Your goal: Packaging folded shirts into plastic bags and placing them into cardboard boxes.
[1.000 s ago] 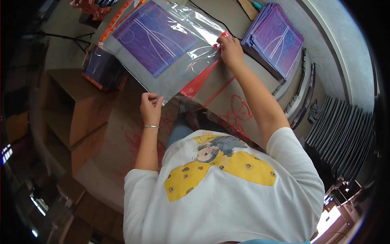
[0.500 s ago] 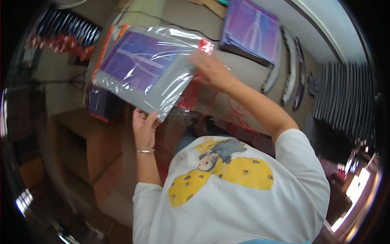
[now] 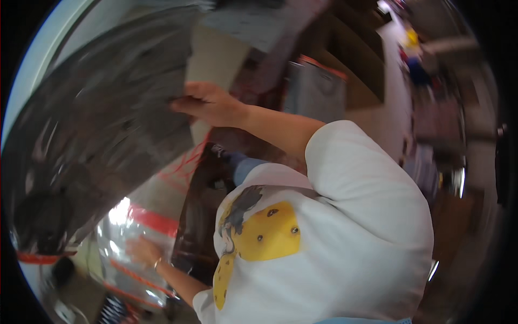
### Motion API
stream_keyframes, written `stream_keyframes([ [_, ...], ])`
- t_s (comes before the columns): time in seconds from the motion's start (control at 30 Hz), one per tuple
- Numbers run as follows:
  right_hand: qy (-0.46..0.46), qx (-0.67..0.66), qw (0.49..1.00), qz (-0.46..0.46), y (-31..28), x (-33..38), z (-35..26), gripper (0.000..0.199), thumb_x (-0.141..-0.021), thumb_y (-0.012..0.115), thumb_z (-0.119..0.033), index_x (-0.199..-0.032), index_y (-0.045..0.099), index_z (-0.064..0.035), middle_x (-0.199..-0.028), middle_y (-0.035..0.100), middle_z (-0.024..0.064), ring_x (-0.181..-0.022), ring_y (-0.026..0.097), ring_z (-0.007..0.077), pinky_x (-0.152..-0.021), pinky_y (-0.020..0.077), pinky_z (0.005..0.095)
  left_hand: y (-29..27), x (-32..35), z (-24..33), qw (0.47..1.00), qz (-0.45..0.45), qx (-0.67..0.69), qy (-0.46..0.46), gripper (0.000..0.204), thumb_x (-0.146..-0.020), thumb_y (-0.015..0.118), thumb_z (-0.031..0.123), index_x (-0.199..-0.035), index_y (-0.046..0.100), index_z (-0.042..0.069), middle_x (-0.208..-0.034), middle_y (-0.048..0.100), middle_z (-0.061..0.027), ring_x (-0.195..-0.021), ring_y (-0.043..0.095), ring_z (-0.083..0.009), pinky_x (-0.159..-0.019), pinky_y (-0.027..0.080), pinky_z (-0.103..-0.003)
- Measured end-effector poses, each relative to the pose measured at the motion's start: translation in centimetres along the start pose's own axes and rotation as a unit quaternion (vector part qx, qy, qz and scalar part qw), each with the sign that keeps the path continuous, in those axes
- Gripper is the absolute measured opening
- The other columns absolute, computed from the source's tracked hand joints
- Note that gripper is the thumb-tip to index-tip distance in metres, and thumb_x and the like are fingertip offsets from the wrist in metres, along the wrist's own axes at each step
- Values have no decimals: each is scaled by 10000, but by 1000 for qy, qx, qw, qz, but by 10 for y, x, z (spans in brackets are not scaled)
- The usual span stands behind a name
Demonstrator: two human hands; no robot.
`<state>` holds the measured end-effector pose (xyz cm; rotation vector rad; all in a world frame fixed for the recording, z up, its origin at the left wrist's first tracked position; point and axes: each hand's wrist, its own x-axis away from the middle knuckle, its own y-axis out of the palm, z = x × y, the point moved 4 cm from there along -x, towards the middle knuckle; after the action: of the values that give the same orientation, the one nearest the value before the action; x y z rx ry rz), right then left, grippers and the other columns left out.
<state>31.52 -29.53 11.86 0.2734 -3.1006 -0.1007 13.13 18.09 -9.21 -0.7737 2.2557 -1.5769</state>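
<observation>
- While the picture is blurry and tipped, the right hand point(image 3: 208, 104) reaches out to the left, high up in the view
- Its fingers pinch the edge of a big, dark, shiny plastic bag point(image 3: 102, 135) that fills the upper left side
- That big bag is held up in the air, and light streaks run across it
- Low on the left, the left hand point(image 3: 141, 249) lies under or behind a clear plastic bag point(image 3: 129, 237) with red stripes
- A thin bracelet point(image 3: 157, 263) sits on that wrist
- I cannot tell if the left fingers are closed or loose, because the shiny plastic hides them
- The clear bag is below the dark one, near the bottom left rim
- Between the two arms there is a white shirt point(image 3: 345, 232) with a yellow and grey cartoon print
- A pale cardboard surface with red marks point(image 3: 178, 173) lies under the bags
- Up on the right, brown shelves point(image 3: 356, 65) hold a grey packet with a red edge point(image 3: 315, 86)
- Everything far right is too blurry to name
</observation>
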Motion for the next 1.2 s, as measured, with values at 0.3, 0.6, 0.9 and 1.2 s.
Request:
stream_keyframes([
  [0.3, 32, -168, 791, 587, -244, 349, 38, 198, -896, 623, -253, -1022, 506, -156, -910, 543, -18, -630, 504, 101, -517, 455, 276, -14, -188, -67, 999, 25, -28, 15, 686, -942, 358, 509, -1401, 308, 1, -1371, 394, -274, -1253, 393, -452, -1034, 306, -560],
  [0.6, 132, 76, 759, 633, -368, 483, -91, 214, -900, 518, -172, -1044, 526, -13, -983, 614, 133, -853, 650, 237, -689, 564, 340, -229, -59, 137, 836, 226, 371, 334, 536, -883, 622, 203, -1306, 424, -59, -1303, 467, -243, -1164, 484, -338, -1009, 363, -407],
  [0.9, 177, -7, 886, 429, -528, 348, 13, 354, -875, 610, -141, -1141, 506, 68, -1073, 590, 212, -992, 620, 287, -866, 534, 311, -216, 375, 503, 474, -497, 448, 572, 902, -740, 781, 272, -1422, 251, 12, -1380, 398, -217, -1275, 420, -282, -1034, 365, -381],
  [1.2, 183, 144, 863, 449, -551, 373, 193, 941, -746, 739, -407, -1438, 233, -19, -1390, 375, 244, -1256, 426, 353, -1038, 356, 421, -156, 439, 648, 647, -352, 291, 611, 1040, -686, 780, 468, -1395, 256, -83, -1326, 428, -282, -1229, 450, -348, -1039, 347, -394],
])
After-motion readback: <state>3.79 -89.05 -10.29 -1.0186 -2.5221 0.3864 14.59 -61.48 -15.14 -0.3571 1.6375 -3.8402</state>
